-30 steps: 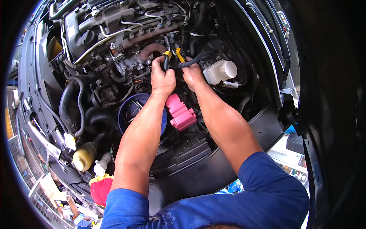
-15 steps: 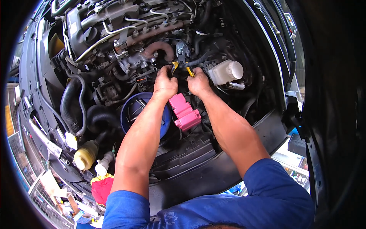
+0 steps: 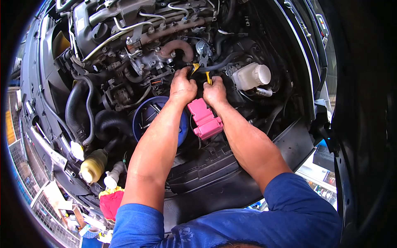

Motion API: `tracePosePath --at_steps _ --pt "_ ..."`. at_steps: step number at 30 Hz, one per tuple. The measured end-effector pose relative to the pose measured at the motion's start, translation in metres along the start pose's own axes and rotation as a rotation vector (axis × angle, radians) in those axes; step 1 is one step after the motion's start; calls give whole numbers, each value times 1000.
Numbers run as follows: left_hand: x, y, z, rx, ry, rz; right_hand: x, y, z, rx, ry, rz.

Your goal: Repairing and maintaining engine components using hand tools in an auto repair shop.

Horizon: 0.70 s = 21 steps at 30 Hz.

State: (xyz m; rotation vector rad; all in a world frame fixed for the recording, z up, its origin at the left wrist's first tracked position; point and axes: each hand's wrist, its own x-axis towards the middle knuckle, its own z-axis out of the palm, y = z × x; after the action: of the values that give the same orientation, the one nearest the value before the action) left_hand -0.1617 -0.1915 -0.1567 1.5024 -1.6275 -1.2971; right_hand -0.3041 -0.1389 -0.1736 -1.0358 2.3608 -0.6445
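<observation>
Head cam: I'm holding yellow-handled pliers [image 3: 204,60] w/ both hands, L hand [image 3: 183,87] curling nearly closed round L handle, R hand [image 3: 215,91] fisting round R one. Pliers sitting mid engine bay [image 3: 289,140], head by blk hose [image 3: 224,63]; can't tell if biting it. Wht reservoir [image 3: 249,77] standing toward R edge. Pink box [image 3: 205,118], blue bowl [image 3: 184,129] w/ metal bits lying toward near edge.
</observation>
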Motion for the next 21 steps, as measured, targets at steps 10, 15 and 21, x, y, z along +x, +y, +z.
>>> tracePosePath --at_steps 10,15,21 --pt "6 -2 5 12 -35 -48 10 -10 -3 109 -133 121" --pt "17 -6 1 -454 -143 -299 -6 -52 -17 -33 -343 161" --pt "19 -16 5 -641 12 -467 -4 -82 -7 -210 -300 297"
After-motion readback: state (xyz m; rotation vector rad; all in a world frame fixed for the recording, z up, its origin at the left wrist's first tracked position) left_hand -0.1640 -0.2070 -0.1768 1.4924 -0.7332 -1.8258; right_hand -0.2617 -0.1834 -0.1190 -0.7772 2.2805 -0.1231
